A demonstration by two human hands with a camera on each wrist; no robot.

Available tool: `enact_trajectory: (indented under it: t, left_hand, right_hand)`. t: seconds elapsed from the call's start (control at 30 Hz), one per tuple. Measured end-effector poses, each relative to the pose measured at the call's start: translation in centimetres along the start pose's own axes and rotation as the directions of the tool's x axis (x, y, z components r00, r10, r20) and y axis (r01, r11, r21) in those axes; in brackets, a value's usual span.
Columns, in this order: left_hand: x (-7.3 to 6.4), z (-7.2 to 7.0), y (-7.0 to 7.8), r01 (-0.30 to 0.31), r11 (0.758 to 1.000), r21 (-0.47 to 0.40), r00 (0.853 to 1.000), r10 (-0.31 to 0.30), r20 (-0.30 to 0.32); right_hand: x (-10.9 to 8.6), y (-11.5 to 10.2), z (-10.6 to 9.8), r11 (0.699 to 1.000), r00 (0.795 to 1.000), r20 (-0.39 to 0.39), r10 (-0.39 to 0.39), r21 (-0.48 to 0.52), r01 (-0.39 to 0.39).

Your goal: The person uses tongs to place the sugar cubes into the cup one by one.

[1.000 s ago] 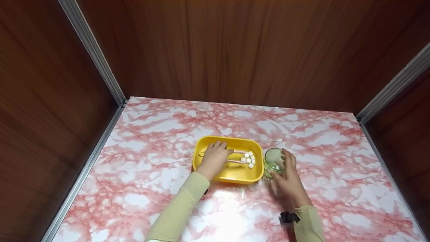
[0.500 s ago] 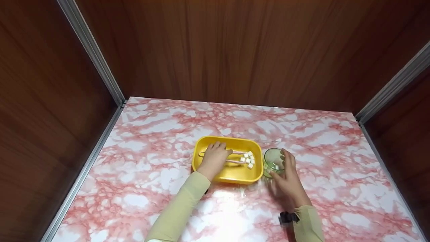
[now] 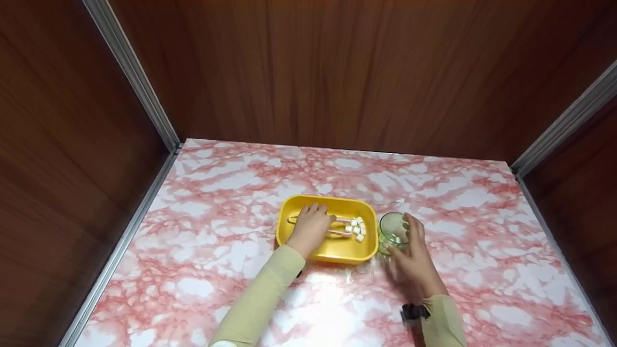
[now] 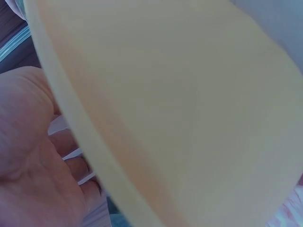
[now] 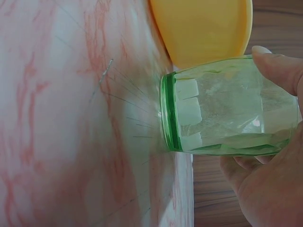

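Tongs (image 3: 340,233) gripped in left hand (image 3: 311,229) shifted slightly right; right hand (image 3: 418,260) holds green glass (image 5: 222,113).

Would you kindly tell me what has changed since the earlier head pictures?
The left hand has shifted slightly right, and the looped end of the tongs it grips has moved right with it. Nothing was visibly taken up or released. The tray, cubes and right hand on the glass look unchanged.

Glass (image 3: 394,223) stood just right of tub (image 3: 337,251)!
Inside the tub, cubes (image 3: 356,231) lay right, tongs (image 3: 339,233) left of them; inside the glass, more cubes (image 5: 190,111).
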State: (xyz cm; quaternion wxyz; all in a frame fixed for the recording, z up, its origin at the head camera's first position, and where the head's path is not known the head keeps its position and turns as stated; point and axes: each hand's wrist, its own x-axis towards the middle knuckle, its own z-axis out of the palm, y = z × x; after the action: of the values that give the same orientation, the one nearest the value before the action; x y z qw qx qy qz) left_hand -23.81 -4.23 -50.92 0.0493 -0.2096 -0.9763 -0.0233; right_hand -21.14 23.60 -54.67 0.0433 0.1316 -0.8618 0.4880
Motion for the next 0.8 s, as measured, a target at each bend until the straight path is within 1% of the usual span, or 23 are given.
enact_trajectory:
  t: [0.27,0.4,0.6,0.8]
  left_hand:
    - [0.32,-0.11,0.26,-0.008,1.0,0.026,1.0,0.008,0.002]
    - [0.38,-0.14,0.35,-0.009,1.0,0.021,1.0,0.009,0.003]
    - [0.52,-0.1,0.55,-0.002,1.0,0.02,0.999,0.001,0.035]
    - [0.57,-0.02,0.7,0.02,1.0,-0.011,0.999,-0.02,0.043]
  right_hand:
    - [0.2,0.16,0.01,1.0,1.0,0.003,-0.006,0.007,0.006]
    - [0.23,0.24,-0.04,1.0,1.0,0.002,-0.013,0.013,0.013]
    - [0.07,-0.01,-0.04,1.0,1.0,0.004,0.01,0.0,-0.01]
    - [-0.03,-0.06,-0.02,1.0,1.0,0.006,0.015,-0.002,-0.015]
